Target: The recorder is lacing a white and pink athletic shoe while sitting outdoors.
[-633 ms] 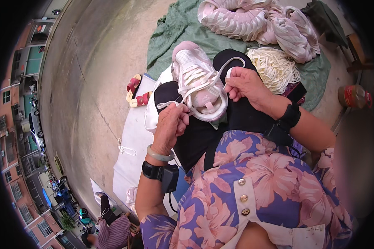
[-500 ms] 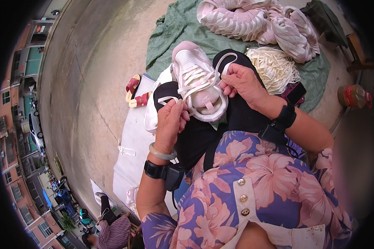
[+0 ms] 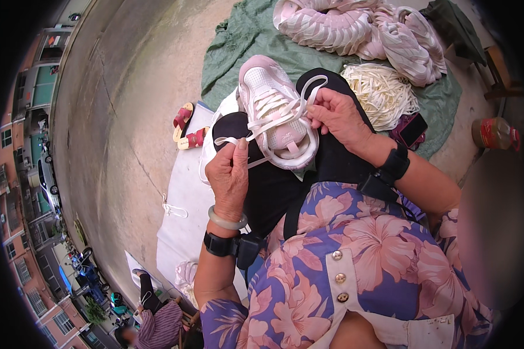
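Observation:
A pink and white sneaker (image 3: pixel 267 78) rests between my knees, its toe pointing away from me and its heel toward me. White shoelace (image 3: pixel 270 124) crosses its tongue in several rows. At the sneaker's left, my left hand (image 3: pixel 228 174) pinches one lace end between thumb and fingers, drawing it out from the shoe. My right hand (image 3: pixel 338 119) is closed on the other side of the lace, close against the sneaker's collar; a loop of it stands up above the fingers. The fingertips of my right hand partly hide the lace they grip.
Beyond my knees a green cloth (image 3: pixel 244 43) carries a bundle of pink-white shoe pieces (image 3: pixel 331 29) and a heap of white laces (image 3: pixel 378 96). A phone (image 3: pixel 413 129) lies at right, near a plastic jug (image 3: pixel 491 134). Red sandals (image 3: pixel 193 138) sit left; another person (image 3: pixel 157 326) sits lower left.
My left hand has moved left and slightly down, away from the sneaker, pulling the lace end with it. My right hand has hardly moved.

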